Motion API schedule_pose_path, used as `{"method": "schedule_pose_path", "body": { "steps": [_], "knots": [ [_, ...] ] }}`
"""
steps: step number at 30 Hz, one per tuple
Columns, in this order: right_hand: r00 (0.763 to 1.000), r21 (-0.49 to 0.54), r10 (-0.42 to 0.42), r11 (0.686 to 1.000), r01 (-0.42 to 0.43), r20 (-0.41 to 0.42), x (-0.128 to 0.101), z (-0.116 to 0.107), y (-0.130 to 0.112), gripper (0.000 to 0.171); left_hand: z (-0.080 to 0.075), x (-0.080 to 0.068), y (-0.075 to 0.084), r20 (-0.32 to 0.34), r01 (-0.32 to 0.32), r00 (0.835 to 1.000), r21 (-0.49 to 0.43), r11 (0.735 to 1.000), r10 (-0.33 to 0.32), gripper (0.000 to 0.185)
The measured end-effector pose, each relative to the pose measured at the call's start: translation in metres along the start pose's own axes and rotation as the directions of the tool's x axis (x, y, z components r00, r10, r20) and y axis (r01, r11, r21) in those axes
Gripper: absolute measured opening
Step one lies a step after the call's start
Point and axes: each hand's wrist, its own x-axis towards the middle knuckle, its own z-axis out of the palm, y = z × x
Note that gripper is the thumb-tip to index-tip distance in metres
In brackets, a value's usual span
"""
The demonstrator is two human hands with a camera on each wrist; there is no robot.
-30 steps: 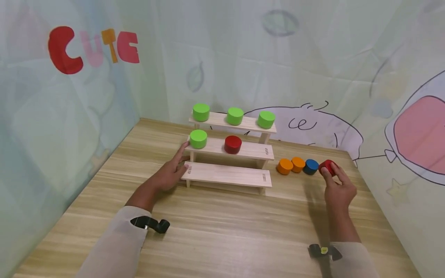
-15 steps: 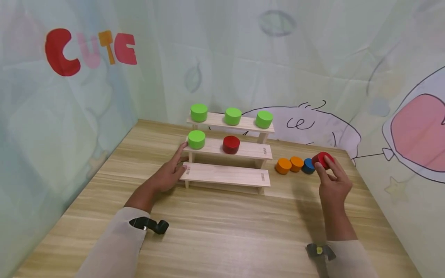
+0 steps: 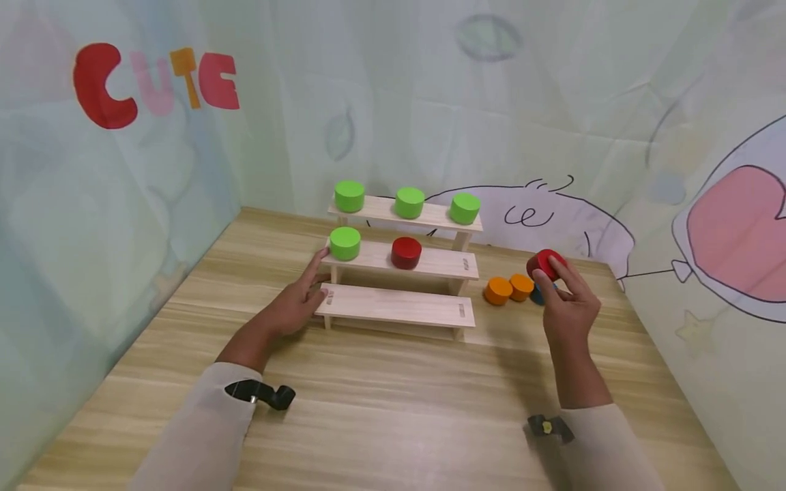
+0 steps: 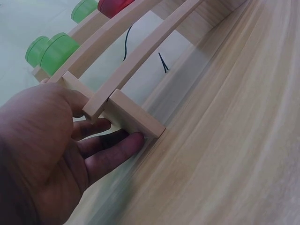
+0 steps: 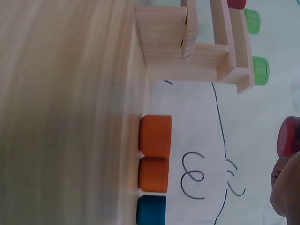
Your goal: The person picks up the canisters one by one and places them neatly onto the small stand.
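My right hand (image 3: 571, 310) pinches a red cylinder block (image 3: 545, 263) between thumb and fingers, raised above the table to the right of a three-step wooden stand (image 3: 399, 308). My left hand (image 3: 293, 305) grips the stand's left end, its thumb at the bottom step and a finger up at the middle one; in the left wrist view several fingertips (image 4: 136, 140) lie against the side panel. Three green blocks (image 3: 409, 202) line the top step. On the middle step sit a green block (image 3: 345, 243) at the left and a red block (image 3: 406, 253) near the centre.
Two orange blocks (image 3: 498, 290) stand side by side on the table right of the stand. A blue block (image 5: 151, 210) is beside them, partly hidden by my right hand in the head view. Printed curtains (image 3: 393, 95) enclose the table (image 3: 381, 402) at the back and sides.
My right hand has lifted the red block from the end of the row beside the blue block and carried it up and leftward. My left hand keeps its place on the stand.
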Motion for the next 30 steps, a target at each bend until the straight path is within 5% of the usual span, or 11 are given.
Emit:
{"method": "schedule_pose_path", "body": {
  "steps": [7, 19, 30],
  "knots": [
    [0.998, 0.067, -0.026, 0.998, 0.022, 0.064, 0.002, 0.028, -0.015, 0.042, -0.002, -0.001, 0.001, 0.002, -0.002, 1.000, 0.011, 1.000, 0.002, 0.080],
    [0.984, 0.001, -0.114, 0.993, 0.115, 0.137, 0.001, 0.061, -0.018, 0.041, -0.002, -0.001, 0.000, 0.005, -0.008, 1.000, 0.003, 1.000, 0.008, 0.079],
    [0.968, -0.068, -0.113, 0.989, 0.131, 0.225, 0.000, 0.080, -0.019, 0.041, -0.001, 0.000, -0.001, 0.005, -0.016, 1.000, 0.007, 1.000, 0.016, 0.079]
  ]
}}
